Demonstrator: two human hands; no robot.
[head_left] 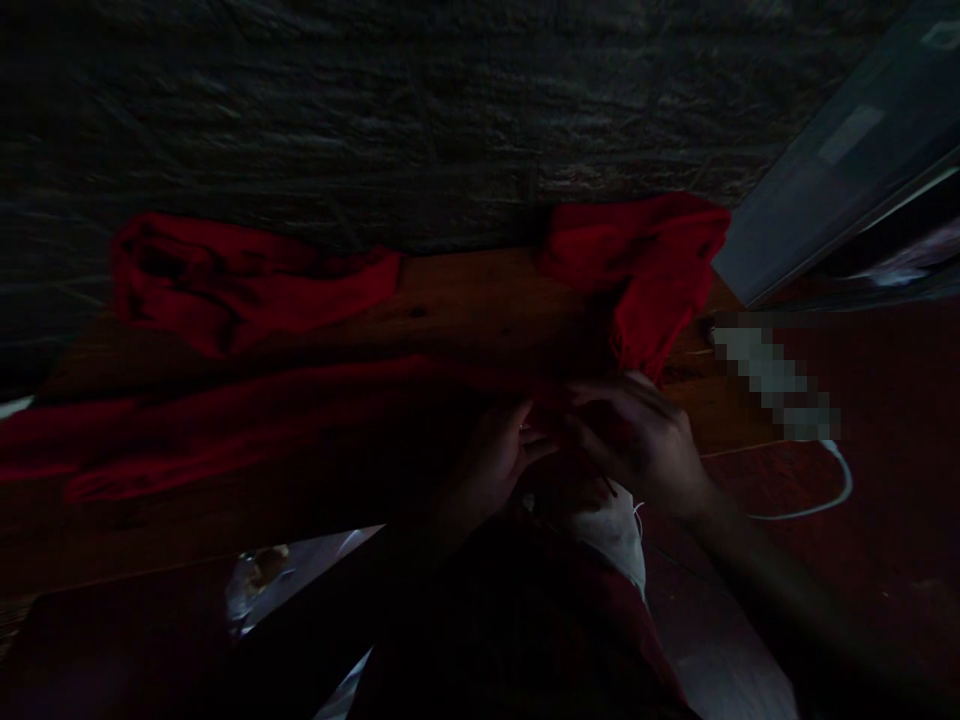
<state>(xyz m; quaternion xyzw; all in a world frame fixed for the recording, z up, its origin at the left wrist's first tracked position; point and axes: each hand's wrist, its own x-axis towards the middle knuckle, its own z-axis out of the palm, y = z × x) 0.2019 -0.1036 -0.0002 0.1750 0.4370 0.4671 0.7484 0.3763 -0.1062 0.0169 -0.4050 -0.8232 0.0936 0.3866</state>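
Observation:
In dim light, a long strip of red cloth [247, 420] lies across a wooden bench [465, 300], and its right end reaches my hands. My left hand [499, 455] is closed at that end, its fingers bent around the cloth's edge. Close by on the right, my right hand [652, 440] is curled with thumb and fingers pinching the same end. Thin dark red strands hang below my right fingers. Shadow hides the exact grip of both hands.
A crumpled red cloth [247, 285] lies at the bench's back left, and a folded red cloth [652, 255] at the back right. A stone-patterned wall [420, 120] rises behind. A blurred-out pale object with a white cable [844, 490] sits at the right end.

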